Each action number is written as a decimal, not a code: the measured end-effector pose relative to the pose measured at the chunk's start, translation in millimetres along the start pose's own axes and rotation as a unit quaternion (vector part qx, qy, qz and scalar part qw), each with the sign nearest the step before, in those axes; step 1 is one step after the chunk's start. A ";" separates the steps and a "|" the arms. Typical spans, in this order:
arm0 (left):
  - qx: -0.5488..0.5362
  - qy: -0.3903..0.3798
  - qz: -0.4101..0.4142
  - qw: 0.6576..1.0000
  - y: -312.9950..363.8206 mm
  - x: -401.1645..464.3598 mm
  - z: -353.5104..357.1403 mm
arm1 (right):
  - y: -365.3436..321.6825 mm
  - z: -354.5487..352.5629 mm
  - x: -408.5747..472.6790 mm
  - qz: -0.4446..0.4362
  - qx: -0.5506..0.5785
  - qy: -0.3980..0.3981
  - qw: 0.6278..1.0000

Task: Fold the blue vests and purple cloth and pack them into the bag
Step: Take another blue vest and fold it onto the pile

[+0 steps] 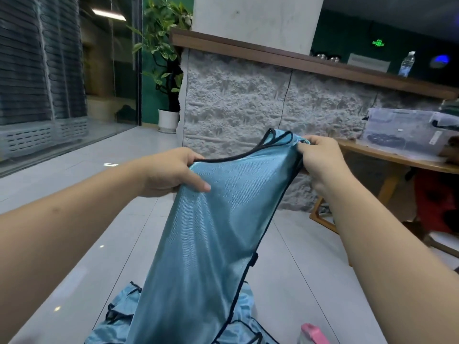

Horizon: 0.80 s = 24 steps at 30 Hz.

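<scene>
Hands, left [171, 171] and right [320, 161], each grip the raised blue vest's [211, 232] black-trimmed top edge.

I'm in what looks like a reception or lounge area of a commercial building: a long counter [310, 95] faced in rough grey stone with a wooden top stands ahead of me, a green exit sign [378, 42] glowing behind it. Glossy floor tiles [74, 175], a glass partition [62, 70] and a potted plant [166, 58] point the same way.
</scene>
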<state>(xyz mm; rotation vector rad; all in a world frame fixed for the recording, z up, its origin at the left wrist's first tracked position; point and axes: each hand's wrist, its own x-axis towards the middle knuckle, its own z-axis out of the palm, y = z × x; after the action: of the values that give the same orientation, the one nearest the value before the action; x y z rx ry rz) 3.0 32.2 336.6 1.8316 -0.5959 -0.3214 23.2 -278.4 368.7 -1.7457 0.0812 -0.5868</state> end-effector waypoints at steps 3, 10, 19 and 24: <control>-0.135 -0.032 -0.017 0.990 -11.0 0.1 11.1 | 4.3 8.2 -5.0 0.051 0.103 -0.009 0.993; -0.258 -0.025 -0.015 0.966 -22.3 8.1 27.2 | 51.7 44.8 -2.0 0.217 0.223 -0.046 0.949; -0.369 0.129 -0.017 0.920 -12.6 21.2 19.8 | 119.2 71.6 -62.3 0.282 0.319 -0.259 0.867; -0.288 0.199 -0.035 0.936 -9.3 26.1 14.9 | 115.9 68.1 -85.2 0.269 0.267 -0.368 0.849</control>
<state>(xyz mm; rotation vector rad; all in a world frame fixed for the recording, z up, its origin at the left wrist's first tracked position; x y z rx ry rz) 19.6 8.3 324.8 1.2941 -0.1259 -0.1402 7.4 -217.8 222.3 -1.2088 -0.1245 0.4634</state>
